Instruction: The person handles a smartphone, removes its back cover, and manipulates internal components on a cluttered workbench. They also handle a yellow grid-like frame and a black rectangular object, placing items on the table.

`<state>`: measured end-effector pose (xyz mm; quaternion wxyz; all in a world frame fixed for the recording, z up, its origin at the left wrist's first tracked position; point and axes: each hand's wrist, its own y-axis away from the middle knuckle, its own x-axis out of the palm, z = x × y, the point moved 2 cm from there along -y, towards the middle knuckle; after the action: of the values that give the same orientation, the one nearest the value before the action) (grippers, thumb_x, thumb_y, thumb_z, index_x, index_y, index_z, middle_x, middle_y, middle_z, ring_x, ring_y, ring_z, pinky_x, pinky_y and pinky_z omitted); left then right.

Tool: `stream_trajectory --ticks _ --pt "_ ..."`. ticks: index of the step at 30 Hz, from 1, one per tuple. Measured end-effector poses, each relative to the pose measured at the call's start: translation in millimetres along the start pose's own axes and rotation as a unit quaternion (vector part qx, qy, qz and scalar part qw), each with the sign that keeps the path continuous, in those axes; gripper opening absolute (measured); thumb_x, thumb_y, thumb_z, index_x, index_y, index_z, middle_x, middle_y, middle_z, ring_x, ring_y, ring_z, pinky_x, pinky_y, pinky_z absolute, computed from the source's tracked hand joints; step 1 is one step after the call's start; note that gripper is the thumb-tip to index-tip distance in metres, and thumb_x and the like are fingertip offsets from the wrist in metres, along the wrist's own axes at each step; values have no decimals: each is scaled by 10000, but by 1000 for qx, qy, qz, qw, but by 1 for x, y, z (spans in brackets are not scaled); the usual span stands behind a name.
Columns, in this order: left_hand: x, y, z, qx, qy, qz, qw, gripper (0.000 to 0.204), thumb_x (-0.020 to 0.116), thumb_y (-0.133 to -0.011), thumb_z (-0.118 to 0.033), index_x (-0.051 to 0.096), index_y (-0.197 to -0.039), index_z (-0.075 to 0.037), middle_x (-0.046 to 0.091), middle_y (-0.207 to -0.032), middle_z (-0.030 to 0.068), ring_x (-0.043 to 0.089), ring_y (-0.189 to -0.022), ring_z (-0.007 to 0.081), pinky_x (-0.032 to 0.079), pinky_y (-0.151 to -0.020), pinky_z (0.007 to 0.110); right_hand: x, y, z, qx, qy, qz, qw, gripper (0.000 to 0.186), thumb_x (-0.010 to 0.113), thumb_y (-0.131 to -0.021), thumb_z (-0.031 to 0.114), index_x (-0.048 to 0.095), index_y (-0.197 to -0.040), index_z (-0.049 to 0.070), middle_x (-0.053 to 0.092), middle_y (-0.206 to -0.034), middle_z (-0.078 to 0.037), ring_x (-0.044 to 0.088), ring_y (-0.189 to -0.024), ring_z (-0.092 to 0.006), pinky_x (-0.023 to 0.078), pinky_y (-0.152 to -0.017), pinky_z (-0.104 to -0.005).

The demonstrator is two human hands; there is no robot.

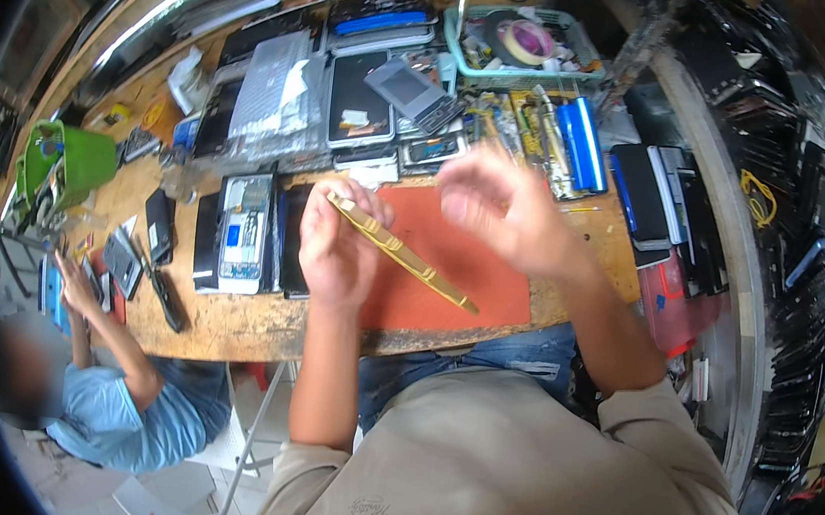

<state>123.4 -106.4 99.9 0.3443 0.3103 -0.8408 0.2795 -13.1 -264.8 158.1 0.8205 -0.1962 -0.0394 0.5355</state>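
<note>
My left hand grips a long, thin, flat gold-coloured piece by its upper end; the piece slants down to the right over an orange mat on the wooden bench. My right hand is raised above the mat, right of the gold piece and apart from it, its fingers loosely curved with nothing visible in them. Just left of my left hand lies an opened device with its silver inside showing, on dark slabs.
Stacked devices, a mint basket and a blue roll sit along the back. Dark stacked items fill the right. A green bin and tools are left. A co-worker in blue sits at lower left.
</note>
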Motion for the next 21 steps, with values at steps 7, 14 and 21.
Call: stream_trajectory --ticks 7,14,21 --pt "4 -19 23 -59 302 57 950 514 382 -1074 -518 551 -933 -54 511 -812 74 471 -761 212 429 -743 357 63 82 -38 300 -427 175 835 289 636 -1088 249 608 -1246 9 704 -1013 -48 662 -829 -85 582 -737 -284" --pt "-9 4 -7 -74 2 -49 996 596 455 -1120 -496 574 -1417 7 703 -1279 165 679 -1171 257 546 -1011 389 43 82 -42 232 -130 56 962 214 664 -1062 178 616 -1186 10 684 -896 -37 649 -845 -72 521 -704 -292" --pt "7 6 -17 -42 -424 -55 903 229 734 -1013 -118 712 -1198 16 724 -1113 62 651 -1009 114 510 -915 274 -26 62 -68 111 168 -48 978 259 692 -1034 278 739 -1121 39 768 -952 -98 700 -815 -187 549 -767 -341"
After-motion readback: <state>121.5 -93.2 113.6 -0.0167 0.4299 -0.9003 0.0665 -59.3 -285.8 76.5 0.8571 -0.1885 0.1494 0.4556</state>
